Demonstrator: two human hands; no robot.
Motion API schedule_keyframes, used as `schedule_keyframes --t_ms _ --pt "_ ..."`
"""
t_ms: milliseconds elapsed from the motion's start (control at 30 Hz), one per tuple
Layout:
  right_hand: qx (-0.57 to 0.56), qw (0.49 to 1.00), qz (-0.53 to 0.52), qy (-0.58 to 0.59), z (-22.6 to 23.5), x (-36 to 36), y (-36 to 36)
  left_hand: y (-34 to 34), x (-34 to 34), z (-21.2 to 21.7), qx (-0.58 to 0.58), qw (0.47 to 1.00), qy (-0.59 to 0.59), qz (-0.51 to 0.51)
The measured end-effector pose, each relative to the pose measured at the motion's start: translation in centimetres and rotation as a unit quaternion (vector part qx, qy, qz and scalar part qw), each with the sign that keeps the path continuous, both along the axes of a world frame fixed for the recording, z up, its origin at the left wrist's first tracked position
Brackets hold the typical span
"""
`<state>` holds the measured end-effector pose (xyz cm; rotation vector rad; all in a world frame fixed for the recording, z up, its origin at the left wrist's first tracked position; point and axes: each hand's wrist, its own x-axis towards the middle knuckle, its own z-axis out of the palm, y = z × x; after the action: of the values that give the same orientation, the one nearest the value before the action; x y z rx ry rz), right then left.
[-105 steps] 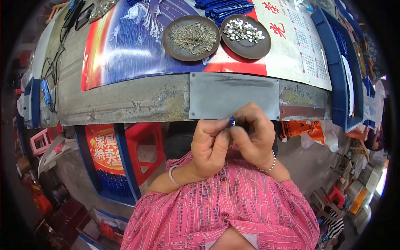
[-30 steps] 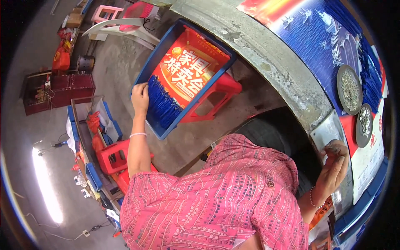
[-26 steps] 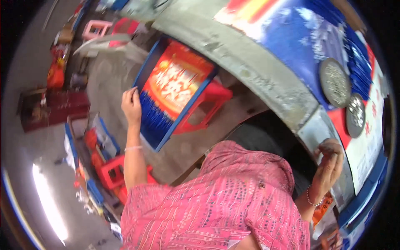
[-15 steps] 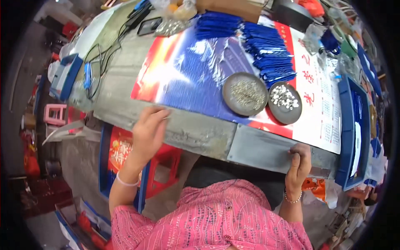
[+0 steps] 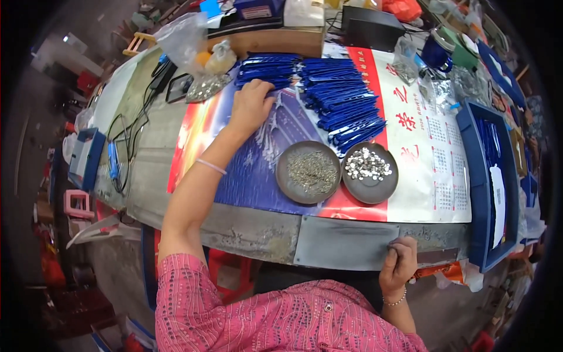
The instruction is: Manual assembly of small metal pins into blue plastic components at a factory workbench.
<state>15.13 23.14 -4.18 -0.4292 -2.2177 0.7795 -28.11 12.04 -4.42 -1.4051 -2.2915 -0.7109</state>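
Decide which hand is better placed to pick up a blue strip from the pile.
Left. The left hand already rests on the blue strips; the right hand grips the metal plate at the table's near edge.

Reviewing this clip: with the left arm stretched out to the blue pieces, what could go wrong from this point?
1. The left hand rests on the stack of blue strips; the neighbouring pile of blue strips is fanned loosely, so a careless pull might scatter it.
2. The forearm passes close to the dish of small metal pins and the dish of silver caps; drawing back could knock them.
3. The right hand grips the table edge, which looks like bare metal plate.
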Motion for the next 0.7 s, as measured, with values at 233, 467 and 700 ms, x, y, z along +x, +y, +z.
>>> schedule_keyframes --t_ms 233,467,700 --pt "-0.016 1.0 -0.001 -0.023 0.0 0.2 0.1 0.6 -1.1 -0.7 -0.033 0.999 -0.016 0.028" --pt "-0.011 0.999 -0.002 -0.034 0.1 0.0 0.1 0.8 -0.2 -0.5 -0.026 0.999 0.008 0.026" --pt "0.075 0.996 -0.009 -0.039 0.2 -0.2 0.3 0.4 -1.8 -1.9 -0.041 0.999 0.026 -0.007"
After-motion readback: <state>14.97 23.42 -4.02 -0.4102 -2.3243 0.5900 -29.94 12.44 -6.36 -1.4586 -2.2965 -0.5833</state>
